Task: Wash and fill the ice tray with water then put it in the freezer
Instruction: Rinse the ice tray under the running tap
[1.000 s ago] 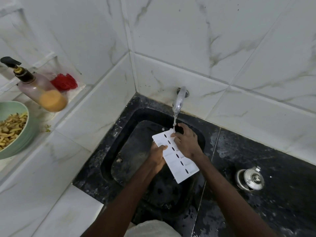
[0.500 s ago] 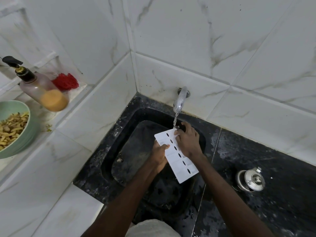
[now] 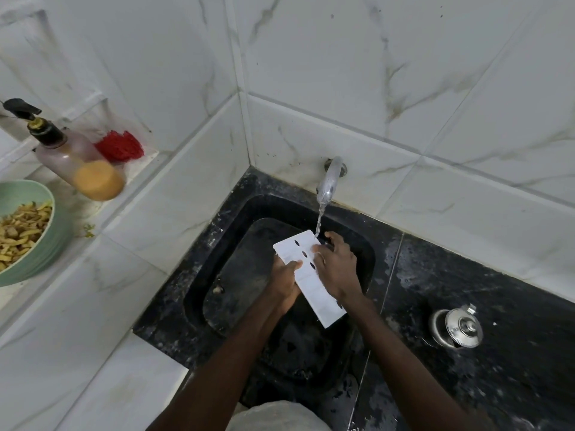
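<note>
A white ice tray (image 3: pixel 311 287) with a row of dark oval holes is held flat side up over the black sink (image 3: pixel 236 219). My left hand (image 3: pixel 284 283) grips its left long edge. Over the tray's far half lies my right hand (image 3: pixel 337 269), fingers pressed on the surface. A thin stream of water falls from the metal tap (image 3: pixel 329 181) onto the tray's far end beside my right fingers. The tray's cups face down and are hidden.
A steel lidded pot (image 3: pixel 457 328) sits on the black counter to the right. On the left ledge stand a pump bottle (image 3: pixel 74 160) with orange liquid, a red scrubber (image 3: pixel 119 146) and a green bowl (image 3: pixel 46 244) of yellow food strips.
My right hand has slid nearer along the tray, covering more of its middle holes. The tray has stayed under the running water and the left hand has kept its grip.
</note>
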A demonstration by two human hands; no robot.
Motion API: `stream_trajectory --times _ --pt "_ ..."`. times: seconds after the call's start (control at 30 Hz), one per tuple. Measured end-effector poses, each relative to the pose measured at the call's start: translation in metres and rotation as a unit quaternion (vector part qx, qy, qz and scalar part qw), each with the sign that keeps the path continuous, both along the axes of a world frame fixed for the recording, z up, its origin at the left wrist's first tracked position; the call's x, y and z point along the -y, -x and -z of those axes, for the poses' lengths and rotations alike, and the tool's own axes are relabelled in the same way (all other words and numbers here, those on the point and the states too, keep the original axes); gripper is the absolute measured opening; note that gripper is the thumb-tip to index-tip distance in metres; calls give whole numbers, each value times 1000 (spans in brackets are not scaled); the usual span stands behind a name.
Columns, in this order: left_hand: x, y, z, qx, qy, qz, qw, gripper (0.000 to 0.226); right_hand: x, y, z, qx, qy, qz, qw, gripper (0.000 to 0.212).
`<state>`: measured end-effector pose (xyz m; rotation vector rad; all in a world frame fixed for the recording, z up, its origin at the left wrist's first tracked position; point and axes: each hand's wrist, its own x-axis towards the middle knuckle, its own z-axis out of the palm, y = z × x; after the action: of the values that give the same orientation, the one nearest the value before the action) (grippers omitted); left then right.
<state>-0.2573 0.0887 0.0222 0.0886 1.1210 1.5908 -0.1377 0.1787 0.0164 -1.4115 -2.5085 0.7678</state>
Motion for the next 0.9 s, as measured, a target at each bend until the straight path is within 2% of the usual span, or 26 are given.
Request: stream_trajectory --times 0.13,0.23,0.33,0.4,0.53,0.63,0.77,0.9 --pt "-1 7 2 -6 18 -14 1000 68 3 -1 0 -34 32 -51 998 38" --pt "-1 14 7 -19 37 -13 999 68 -2 -8 -3 -18 15 -66 998 48" --pt "-1 6 2 -23 33 -2 999 61 -9 -7 -8 26 -31 -34 999 39" --pt "-2 2 0 -17 16 3 1000 57 -9 -3 -9 38 -29 -19 999 35" --pt "-2 14 -7 3 -2 -4 1000 54 1 5 -5 -18 22 -64 998 39" --pt "2 19 -5 -6 9 -1 1000 40 -1 -1 -7 -36 43 -62 997 44" --pt "1 8 -4 -12 22 7 1000 53 -7 0 -12 17 -22 -26 999 34" --pt "-3 9 -8 -13 24 -31 999 68 -1 4 -2 9 43 -76 996 37"
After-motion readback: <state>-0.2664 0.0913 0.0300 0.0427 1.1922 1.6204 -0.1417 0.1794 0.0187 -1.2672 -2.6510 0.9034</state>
